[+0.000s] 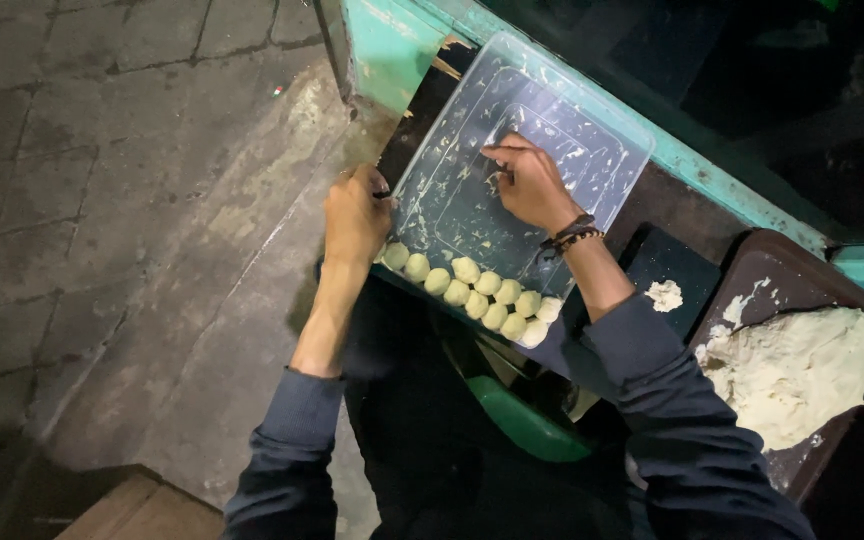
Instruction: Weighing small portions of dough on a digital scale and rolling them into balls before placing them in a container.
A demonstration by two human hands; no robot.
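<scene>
Below us, our left hand [354, 215] grips the near-left edge of the clear plastic container [562, 130], tilted against the teal counter [392, 45]. Our right hand [530, 183] presses curled fingers on its smeared floor, above the dough balls [477, 293] lined along the low edge.

A: Right of frame? 
B: Large dough mass [790, 372] on a dark brown tray [752, 262]; small dough scrap [664, 295] beside it.
A: Left?
B: Grey paving stones [82, 150]; teal ledge [392, 40] above.
</scene>
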